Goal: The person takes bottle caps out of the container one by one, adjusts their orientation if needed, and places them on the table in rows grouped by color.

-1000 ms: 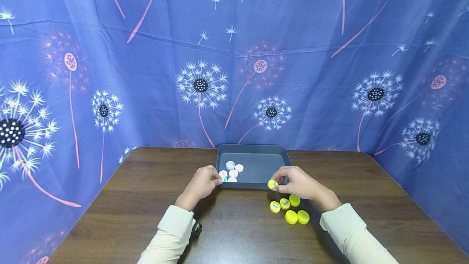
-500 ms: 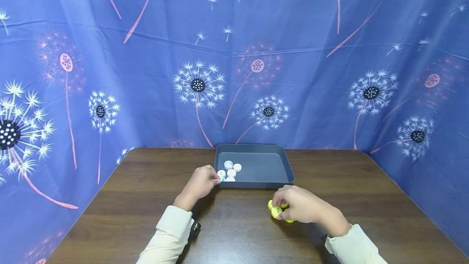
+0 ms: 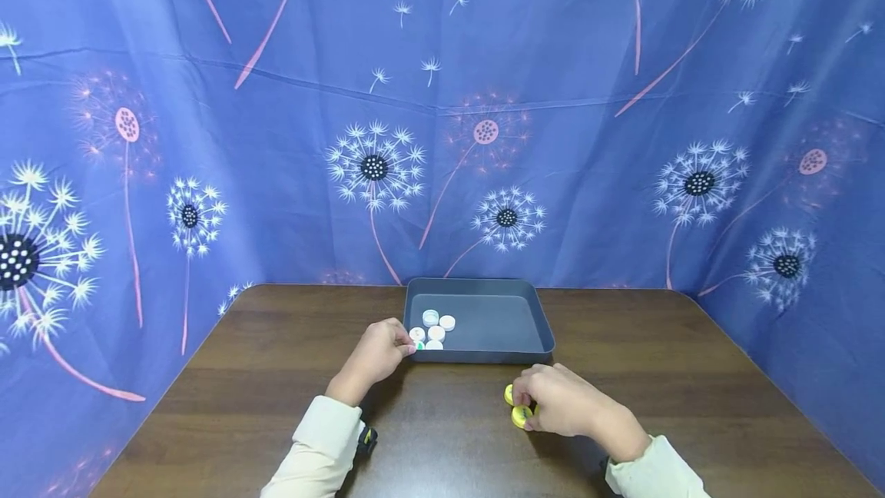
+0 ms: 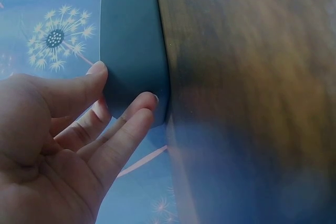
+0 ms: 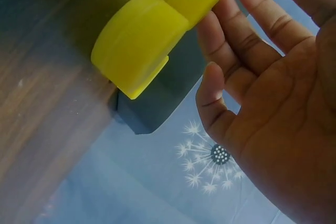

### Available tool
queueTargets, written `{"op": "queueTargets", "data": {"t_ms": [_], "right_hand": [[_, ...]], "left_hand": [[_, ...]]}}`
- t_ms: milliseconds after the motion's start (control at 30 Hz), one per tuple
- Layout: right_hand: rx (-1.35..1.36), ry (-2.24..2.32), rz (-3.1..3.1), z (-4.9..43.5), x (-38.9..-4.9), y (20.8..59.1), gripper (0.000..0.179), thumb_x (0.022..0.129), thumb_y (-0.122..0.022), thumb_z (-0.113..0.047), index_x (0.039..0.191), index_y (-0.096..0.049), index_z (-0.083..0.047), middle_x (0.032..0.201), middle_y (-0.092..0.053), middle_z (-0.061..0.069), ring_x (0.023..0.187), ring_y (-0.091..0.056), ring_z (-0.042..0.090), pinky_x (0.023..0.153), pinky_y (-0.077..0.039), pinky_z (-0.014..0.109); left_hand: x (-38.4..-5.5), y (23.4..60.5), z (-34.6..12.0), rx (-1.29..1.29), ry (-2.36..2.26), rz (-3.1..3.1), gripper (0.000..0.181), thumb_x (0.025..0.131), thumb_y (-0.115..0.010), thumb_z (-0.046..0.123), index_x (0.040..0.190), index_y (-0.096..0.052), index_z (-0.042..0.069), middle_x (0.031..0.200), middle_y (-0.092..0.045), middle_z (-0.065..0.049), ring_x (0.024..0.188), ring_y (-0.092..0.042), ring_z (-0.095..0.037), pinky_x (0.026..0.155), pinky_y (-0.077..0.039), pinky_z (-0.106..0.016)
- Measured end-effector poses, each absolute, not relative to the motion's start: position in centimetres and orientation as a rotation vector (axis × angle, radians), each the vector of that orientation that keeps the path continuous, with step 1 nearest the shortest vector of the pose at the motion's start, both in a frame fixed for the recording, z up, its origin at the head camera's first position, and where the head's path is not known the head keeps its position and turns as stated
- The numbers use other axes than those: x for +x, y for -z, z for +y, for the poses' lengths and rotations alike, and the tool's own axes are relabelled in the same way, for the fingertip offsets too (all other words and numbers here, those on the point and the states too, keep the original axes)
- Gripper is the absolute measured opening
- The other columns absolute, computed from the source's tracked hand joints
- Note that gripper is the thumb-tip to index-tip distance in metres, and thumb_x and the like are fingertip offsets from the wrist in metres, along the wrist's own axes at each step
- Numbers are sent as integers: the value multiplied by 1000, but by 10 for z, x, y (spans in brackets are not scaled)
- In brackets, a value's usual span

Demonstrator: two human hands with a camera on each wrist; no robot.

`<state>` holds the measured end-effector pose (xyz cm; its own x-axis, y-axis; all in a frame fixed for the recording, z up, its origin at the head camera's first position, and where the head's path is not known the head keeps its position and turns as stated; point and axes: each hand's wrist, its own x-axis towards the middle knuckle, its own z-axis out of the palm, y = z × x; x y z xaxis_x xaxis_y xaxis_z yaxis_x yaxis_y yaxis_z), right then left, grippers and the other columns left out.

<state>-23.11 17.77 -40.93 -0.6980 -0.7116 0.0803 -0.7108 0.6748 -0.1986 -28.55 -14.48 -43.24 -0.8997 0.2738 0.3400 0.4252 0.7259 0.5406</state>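
My left hand (image 3: pixel 376 352) pinches the near left corner of a dark grey tray (image 3: pixel 477 357), thumb on the rim and fingers against its outer wall (image 4: pixel 134 35). Several white bottle caps (image 3: pixel 435 334) lie inside at the tray's left end, one marked green. To the right, in front of the tray, my right hand (image 3: pixel 567 403) pinches a yellow bottle cap (image 3: pixel 521 416) low over the table. Another yellow cap (image 3: pixel 508 394) shows beside its fingers. More yellow caps are hidden under the hand. Close by, a yellow cap (image 5: pixel 139 45) fills part of the right wrist view.
The brown wooden table (image 3: pixel 276 375) carries the tray near its far edge. Behind and on both sides hangs a blue cloth (image 3: pixel 442 44) with dandelion prints. A black strapped device (image 3: pixel 367 439) sits at the left wrist.
My right hand has come down from the tray's front edge with a yellow cap to the yellow caps on the table. My left hand stays on the tray corner.
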Motion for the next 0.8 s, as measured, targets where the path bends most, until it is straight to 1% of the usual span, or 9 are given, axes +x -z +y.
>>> {"op": "queueTargets", "data": {"t_ms": [100, 200, 333, 433, 500, 600, 667, 800], "right_hand": [[-1209, 347, 2876, 178, -231, 409, 29, 69, -88, -16, 81, -63, -25, 80, -54, -21, 82, -53, 4, 68, -39, 32], [-1202, 368, 2861, 179, -231, 408, 29, 69, -88, -15, 82, -65, -24, 82, -55, -19, 82, -53, 4, 68, -40, 32], [-1211, 423, 2837, 180, -233, 407, 27, 70, -89, -16, 90, -71, -22, 88, -58, -17, 79, -52, 3, 69, -44, 29], [-1208, 534, 2813, 182, -236, 405, 25, 75, -86, -16, 96, -73, -19, 93, -59, -13, 80, -55, 5, 71, -48, 27], [-1213, 628, 2803, 185, -239, 403, 21, 79, -82, -13, 97, -72, -18, 95, -60, -10, 81, -57, 9, 71, -50, 26], [-1245, 721, 2835, 190, -244, 401, 18, 84, -78, -10, 98, -71, -18, 98, -62, -9, 84, -59, 9, 71, -52, 29], [-1282, 735, 2901, 195, -249, 400, 19, 84, -78, -9, 99, -70, -18, 101, -62, -9, 87, -60, 10, 72, -53, 31], [-1242, 736, 3047, 202, -264, 397, 24, 84, -79, -11, 104, -69, -18, 110, -64, -5, 100, -63, 14, 79, -54, 35]], "left_hand": [[-286, 432, -145, -570, 928, -2676, 15, 84, -76, 3, 71, -71, 7, 80, -59, 4, 74, -56, -10, 69, -49, -28], [-285, 431, -145, -563, 936, -2679, 15, 85, -76, 3, 71, -71, 8, 80, -59, 5, 74, -56, -10, 69, -49, -29], [-283, 432, -145, -552, 951, -2688, 16, 85, -75, 3, 70, -71, 8, 80, -60, 5, 75, -56, -10, 69, -49, -29], [-282, 433, -145, -560, 943, -2680, 16, 85, -75, 3, 70, -71, 7, 80, -59, 5, 75, -56, -10, 69, -49, -29], [-282, 434, -144, -560, 941, -2676, 16, 84, -75, 2, 70, -71, 8, 80, -59, 5, 75, -55, -10, 69, -49, -29], [-281, 436, -144, -571, 939, -2672, 16, 84, -76, 2, 70, -71, 7, 79, -59, 5, 74, -55, -9, 68, -48, -28], [-281, 436, -144, -576, 941, -2670, 16, 84, -76, 1, 70, -71, 7, 79, -59, 5, 74, -55, -9, 68, -48, -28], [-283, 434, -145, -577, 933, -2659, 16, 84, -76, 1, 69, -71, 7, 78, -59, 5, 73, -55, -10, 67, -49, -28]]}}
